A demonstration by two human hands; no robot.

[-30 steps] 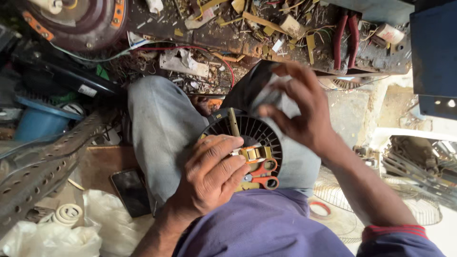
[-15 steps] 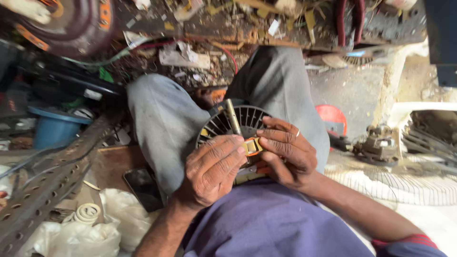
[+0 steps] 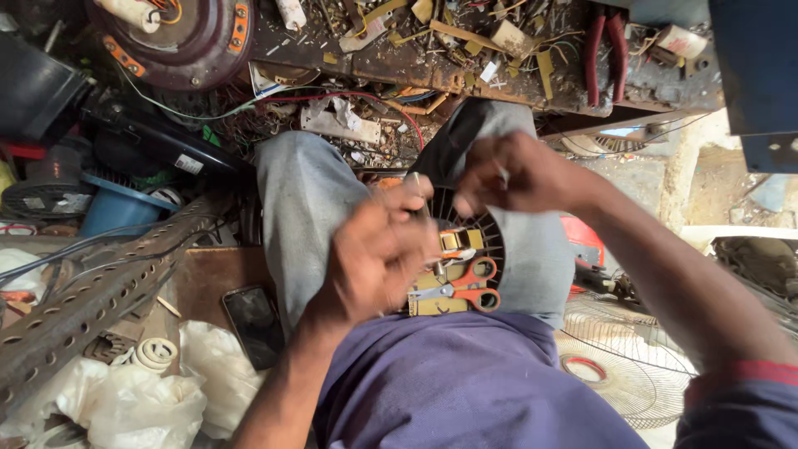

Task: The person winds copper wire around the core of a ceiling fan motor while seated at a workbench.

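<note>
Resting on the person's lap, a round black motor core (image 3: 474, 241) with ribbed slots lies directly under both grips. The left hand (image 3: 378, 258) hangs over the core's near-left edge, fingers curled toward the palm, with a thin metal rod (image 3: 416, 187) standing just beyond its knuckles; motion blur hides whether the fingers close on that rod or on anything else, so I cannot tell the state of this grip. The right hand (image 3: 507, 170) sits at the core's far edge, fingers bunched as if pinching something small, but what it pinches, if anything, is not visible. The left hand is the nearer to the core's centre. The rod's long axis runs roughly upright out of the core, away from the body. On the core's face, just right of the left grip, lie yellowish brass-coloured pieces (image 3: 453, 241) and a pair of orange-handled scissors (image 3: 465, 287), handles pointing right. Beyond the right grip, a cluttered tabletop (image 3: 416, 62) carries scraps and red-handled pliers (image 3: 603, 41). Left of the knee, a dark phone (image 3: 253, 324) lies on the floor.
</note>
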